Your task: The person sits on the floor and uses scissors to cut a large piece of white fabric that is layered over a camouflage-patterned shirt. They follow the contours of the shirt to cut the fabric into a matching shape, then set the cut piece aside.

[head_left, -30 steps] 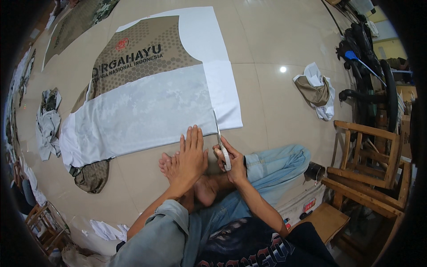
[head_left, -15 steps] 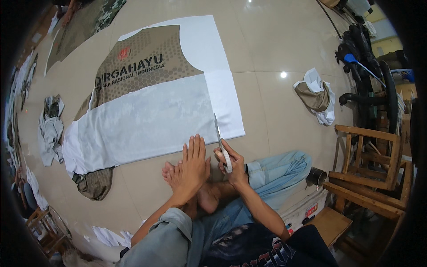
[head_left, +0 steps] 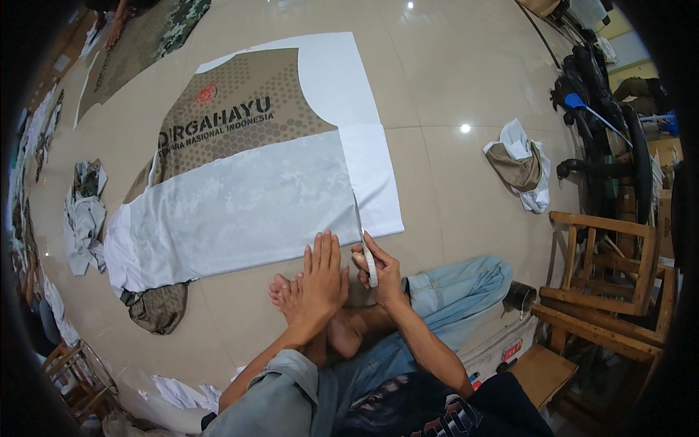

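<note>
A printed fabric panel (head_left: 240, 189), brown above and pale grey camouflage below, lies on the floor before me over white fabric (head_left: 375, 167) that shows along its right side. My right hand (head_left: 382, 273) grips a pair of scissors (head_left: 369, 266) by its white-wrapped handle. The blades point away from me, along the border between the grey print and the white. Whether the blades are parted is hard to see. My left hand (head_left: 320, 273) is flat with fingers stretched out, its fingertips at the near fabric edge, above my bare foot.
Crumpled brown-and-white cloth (head_left: 518, 166) lies to the right, near wooden frames (head_left: 604, 269) and a black chair base (head_left: 597, 167). Bundled camouflage cloth (head_left: 84, 218) is at left. Another person's hand (head_left: 114, 33) touches camouflage fabric (head_left: 138, 54) at the far left.
The whole view has shifted slightly, so the fabric appears lower. The scissors sit slightly farther up along the fabric border. My left hand stays flat at the near edge.
</note>
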Motion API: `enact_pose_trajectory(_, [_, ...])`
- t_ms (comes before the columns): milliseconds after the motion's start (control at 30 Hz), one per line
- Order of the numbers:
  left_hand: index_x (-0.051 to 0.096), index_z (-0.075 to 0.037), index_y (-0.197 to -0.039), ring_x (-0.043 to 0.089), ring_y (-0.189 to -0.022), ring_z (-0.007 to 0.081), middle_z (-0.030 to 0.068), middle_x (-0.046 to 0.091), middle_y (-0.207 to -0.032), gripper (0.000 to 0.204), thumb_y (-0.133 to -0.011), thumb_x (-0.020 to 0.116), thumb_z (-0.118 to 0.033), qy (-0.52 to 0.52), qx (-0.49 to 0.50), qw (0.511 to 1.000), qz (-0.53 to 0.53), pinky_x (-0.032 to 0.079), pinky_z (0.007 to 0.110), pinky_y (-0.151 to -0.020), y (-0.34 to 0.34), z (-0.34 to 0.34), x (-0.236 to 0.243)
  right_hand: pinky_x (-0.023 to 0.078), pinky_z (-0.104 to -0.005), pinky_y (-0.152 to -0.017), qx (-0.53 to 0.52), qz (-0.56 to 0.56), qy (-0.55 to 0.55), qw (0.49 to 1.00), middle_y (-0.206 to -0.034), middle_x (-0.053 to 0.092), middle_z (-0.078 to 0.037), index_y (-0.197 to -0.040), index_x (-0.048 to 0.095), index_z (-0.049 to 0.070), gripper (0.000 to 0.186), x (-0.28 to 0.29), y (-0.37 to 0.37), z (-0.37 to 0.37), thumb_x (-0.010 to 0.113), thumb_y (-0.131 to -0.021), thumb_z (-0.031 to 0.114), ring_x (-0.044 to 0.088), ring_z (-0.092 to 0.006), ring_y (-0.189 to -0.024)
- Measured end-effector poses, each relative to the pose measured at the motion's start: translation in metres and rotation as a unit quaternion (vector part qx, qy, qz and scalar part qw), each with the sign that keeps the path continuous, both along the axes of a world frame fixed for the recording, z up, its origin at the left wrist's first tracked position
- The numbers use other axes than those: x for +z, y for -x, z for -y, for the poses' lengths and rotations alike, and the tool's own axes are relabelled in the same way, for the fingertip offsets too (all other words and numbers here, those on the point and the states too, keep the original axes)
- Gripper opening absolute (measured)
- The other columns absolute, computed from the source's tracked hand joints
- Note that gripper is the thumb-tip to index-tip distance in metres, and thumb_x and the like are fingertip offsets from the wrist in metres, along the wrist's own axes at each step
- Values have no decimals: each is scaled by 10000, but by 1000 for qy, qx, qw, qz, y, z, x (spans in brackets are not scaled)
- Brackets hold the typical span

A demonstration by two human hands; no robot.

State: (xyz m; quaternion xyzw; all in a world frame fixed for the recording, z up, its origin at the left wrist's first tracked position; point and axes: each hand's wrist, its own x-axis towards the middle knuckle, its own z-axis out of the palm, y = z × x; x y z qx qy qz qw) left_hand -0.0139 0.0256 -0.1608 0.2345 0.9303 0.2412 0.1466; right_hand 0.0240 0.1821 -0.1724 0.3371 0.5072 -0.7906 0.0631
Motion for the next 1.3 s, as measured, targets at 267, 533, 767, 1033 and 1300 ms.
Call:
enact_pose_trajectory(267, [322, 68, -1560, 240, -1556, 391, 256, 302, -1642, 705, -960, 596, -182, -6, -1, 1000, 9, 194, 547, -1261, 2, 0, 3, 405, -218, -458, -9, -10, 6, 1000, -1090, 686, -26, -1499, 540, 61, 629, 6, 29, -4, 793, -926, 123, 521, -50, -573])
enact_pose_trajectory(533, [316, 68, -1563, 237, -1554, 402, 257, 309, -1638, 698, -966, 585, -172, -24, 4, 1000, 14, 190, 555, -1259, 2, 1, 3, 410, -208, -454, -6, -25, 4, 1000, -1103, 690, -33, -1495, 555, 101, 613, -9, 35, -2, 782, -926, 86, 528, -49, -577])
enact_pose_trajectory(767, [304, 74, -1565, 220, -1559, 408, 263, 283, -1646, 703, -967, 581, -173, -28, -2, 999, 24, 170, 556, -1263, 3, 1, 4, 417, -213, -450, -21, -43, 23, 999, -1041, 693, -46, -1493, 550, 78, 599, -10, 41, -6, 767, -935, 95, 523, -57, -567])
enact_pose_trajectory(1033, [313, 84, -1555, 217, -1557, 415, 267, 282, -1644, 700, -965, 585, -176, -43, 0, 999, 21, 174, 557, -1264, 4, 3, 7, 409, -214, -442, -25, -52, 30, 998, -1008, 685, -36, -1486, 553, 60, 582, -2, 71, -3, 762, -944, 98, 521, -58, -562])
enact_pose_trajectory(1300, [314, 78, -1561, 241, -1551, 411, 268, 306, -1631, 736, -940, 631, -156, -29, -15, 999, 9, 203, 550, -1260, 6, 4, 9, 398, -219, -430, -24, -42, 7, 999, -1047, 692, -47, -1476, 565, 57, 582, -9, 74, -4, 772, -932, 76, 521, -50, -563])
